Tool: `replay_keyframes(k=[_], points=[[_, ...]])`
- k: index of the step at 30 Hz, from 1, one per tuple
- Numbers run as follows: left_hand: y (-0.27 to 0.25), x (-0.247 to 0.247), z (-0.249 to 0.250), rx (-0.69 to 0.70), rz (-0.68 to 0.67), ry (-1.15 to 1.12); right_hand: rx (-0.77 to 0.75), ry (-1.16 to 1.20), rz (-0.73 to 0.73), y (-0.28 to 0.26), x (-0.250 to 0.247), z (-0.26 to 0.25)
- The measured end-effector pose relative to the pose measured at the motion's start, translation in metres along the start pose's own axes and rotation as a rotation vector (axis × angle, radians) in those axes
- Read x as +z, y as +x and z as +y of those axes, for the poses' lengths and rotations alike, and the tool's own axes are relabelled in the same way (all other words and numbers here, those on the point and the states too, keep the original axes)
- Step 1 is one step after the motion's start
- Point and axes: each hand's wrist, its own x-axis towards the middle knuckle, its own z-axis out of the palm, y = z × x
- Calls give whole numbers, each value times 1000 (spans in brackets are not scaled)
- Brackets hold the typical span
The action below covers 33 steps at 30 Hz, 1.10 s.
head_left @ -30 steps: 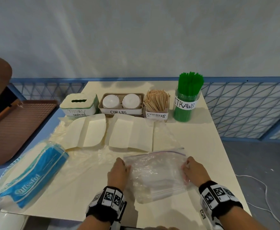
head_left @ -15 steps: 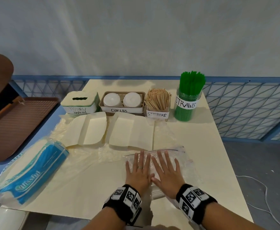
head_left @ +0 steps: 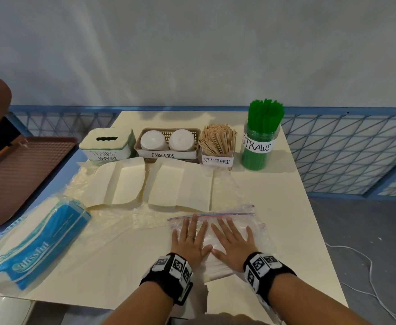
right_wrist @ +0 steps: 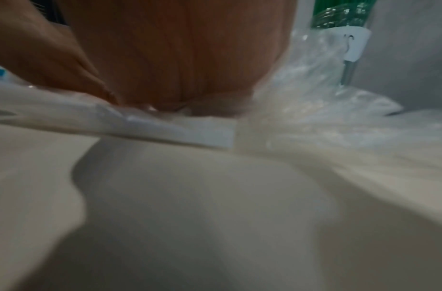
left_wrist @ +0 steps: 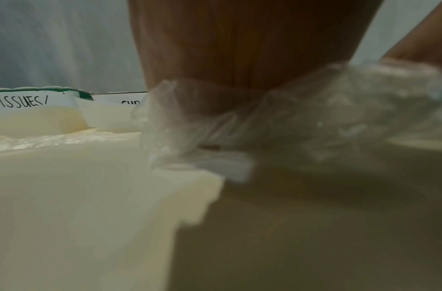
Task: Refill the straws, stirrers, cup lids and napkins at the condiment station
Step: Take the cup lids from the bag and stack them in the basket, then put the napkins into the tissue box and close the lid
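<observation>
A clear zip bag (head_left: 258,221) lies flat near the table's front edge. My left hand (head_left: 191,238) and right hand (head_left: 233,238) press on it side by side, fingers straight and spread. Both wrist views show a palm down on crinkled plastic (left_wrist: 314,118) (right_wrist: 314,110). Along the back stand the tissue box (head_left: 108,144), the cup-lid basket (head_left: 169,143), the stirrer box (head_left: 218,146) and the green straw jar (head_left: 261,137). A blue napkin pack (head_left: 35,242) lies at the front left.
Two unfolded cream paper wrappers (head_left: 119,184) (head_left: 180,186) and thin clear plastic film (head_left: 145,214) lie mid-table. A brown tray (head_left: 16,174) sits off the left side. A blue mesh fence (head_left: 347,151) stands right of the table; a white cable (head_left: 365,261) runs on the floor.
A second ago my hands held the zip bag by its two sides with curled fingers. They have since laid it down, come together and flattened on top of it.
</observation>
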Motion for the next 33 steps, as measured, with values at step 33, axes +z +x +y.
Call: replay_keyframes(k=[33], points=[[-1, -251, -195, -199, 633, -719, -62, 555, 440, 82, -180, -157]])
